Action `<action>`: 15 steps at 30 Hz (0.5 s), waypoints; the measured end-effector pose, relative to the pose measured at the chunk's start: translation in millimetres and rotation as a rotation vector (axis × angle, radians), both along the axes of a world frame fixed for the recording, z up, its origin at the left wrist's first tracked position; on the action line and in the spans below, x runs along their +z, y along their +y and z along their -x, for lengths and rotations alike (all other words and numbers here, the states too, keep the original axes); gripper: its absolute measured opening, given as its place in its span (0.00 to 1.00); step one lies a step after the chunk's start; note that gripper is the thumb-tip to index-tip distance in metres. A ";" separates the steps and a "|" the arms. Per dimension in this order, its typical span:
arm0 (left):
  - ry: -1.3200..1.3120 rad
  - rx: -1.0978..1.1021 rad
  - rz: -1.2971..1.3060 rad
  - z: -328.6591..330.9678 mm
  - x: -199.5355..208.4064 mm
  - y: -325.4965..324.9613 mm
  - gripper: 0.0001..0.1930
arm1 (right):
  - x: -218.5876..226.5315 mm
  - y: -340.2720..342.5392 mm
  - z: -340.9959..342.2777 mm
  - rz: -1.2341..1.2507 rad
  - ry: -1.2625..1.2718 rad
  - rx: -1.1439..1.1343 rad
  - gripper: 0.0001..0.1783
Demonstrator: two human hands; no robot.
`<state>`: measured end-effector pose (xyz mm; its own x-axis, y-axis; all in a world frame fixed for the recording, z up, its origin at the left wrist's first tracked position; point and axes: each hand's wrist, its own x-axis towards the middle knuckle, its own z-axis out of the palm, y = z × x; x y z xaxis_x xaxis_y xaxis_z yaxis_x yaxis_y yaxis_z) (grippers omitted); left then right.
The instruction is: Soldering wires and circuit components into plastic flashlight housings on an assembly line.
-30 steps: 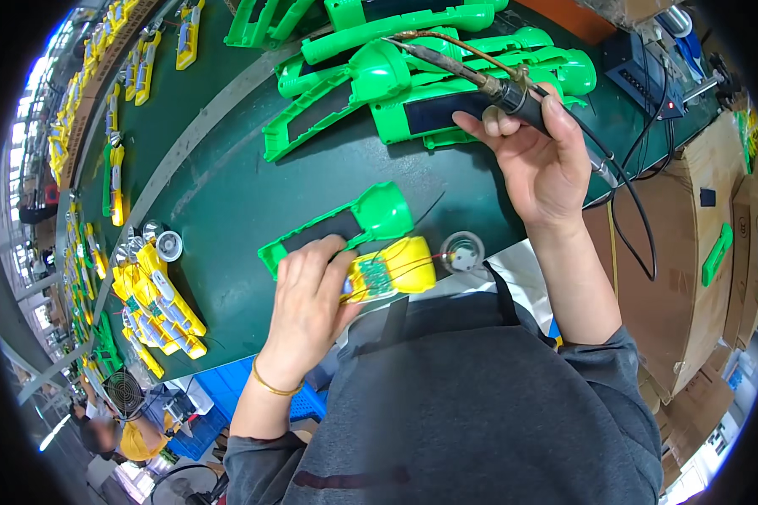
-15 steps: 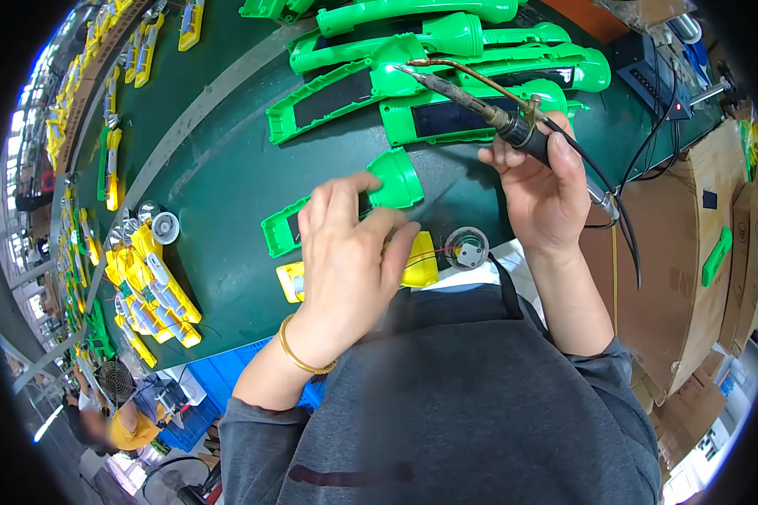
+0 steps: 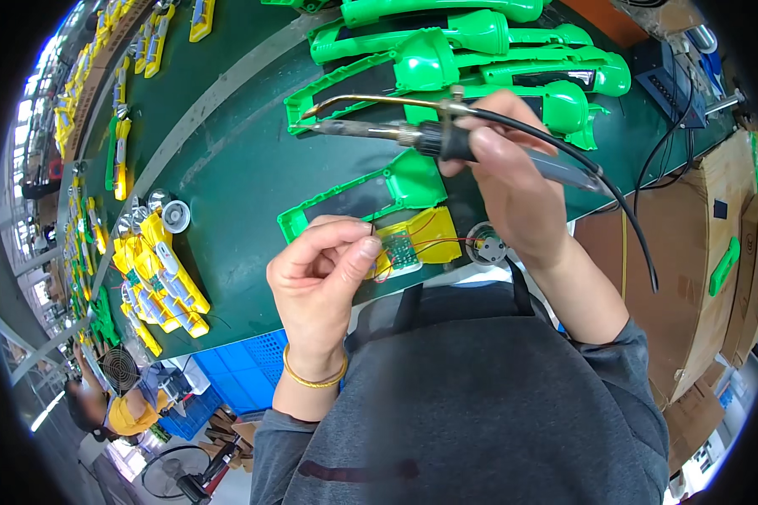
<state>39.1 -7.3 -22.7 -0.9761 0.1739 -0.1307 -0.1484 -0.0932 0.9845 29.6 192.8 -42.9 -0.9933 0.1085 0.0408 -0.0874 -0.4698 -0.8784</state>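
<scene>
My right hand (image 3: pixel 518 181) grips a soldering iron (image 3: pixel 370 129) by its black and clear handle, the tip pointing left. A brass feed tube (image 3: pixel 379 98) runs above its shaft. My left hand (image 3: pixel 320 273) is closed in a pinch on a thin dark wire (image 3: pixel 372 228), beside a green circuit board (image 3: pixel 398 251). That board lies on a yellow housing (image 3: pixel 440 227). Red and dark wires lead from it to a round lamp head (image 3: pixel 487 246), at the table edge near my right wrist. Just behind lies an empty-looking green torch shell (image 3: pixel 417 178).
More green torch shells (image 3: pixel 472 34) are heaped at the back. Yellow battery assemblies (image 3: pixel 164 282) with lamp heads sit at the left. A blue control box (image 3: pixel 667 80) stands back right, beyond cardboard (image 3: pixel 648 278). Another person (image 3: pixel 130 412) is at lower left.
My left hand has drawn back from over the green shell and now pinches the wire. My right hand has lowered the iron leftward, bringing it nearly level above the shell.
</scene>
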 end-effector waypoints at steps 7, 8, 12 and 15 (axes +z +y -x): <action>0.599 0.090 0.895 2.3 -14.9 -28.2 0.05 | -3.9 -16.9 1.9 -0.026 -0.211 0.033 0.08; 0.565 0.117 0.884 4.2 -22.5 -34.3 0.04 | -7.6 -17.6 0.3 -0.016 -0.202 0.043 0.07; 0.109 0.214 0.391 6.7 -24.6 -37.3 0.02 | -12.5 -18.1 -25.3 0.137 -0.281 -0.053 0.07; 0.114 -0.014 0.450 8.4 -18.1 -36.3 0.02 | -5.0 -3.8 -45.3 0.129 -0.278 -0.152 0.08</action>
<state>30.8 -43.6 -40.8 -0.9866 0.1375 -0.0877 -0.0347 0.3484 0.9367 74.9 188.9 -48.0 -0.9368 0.2423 -0.2525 0.0692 -0.5789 -0.8124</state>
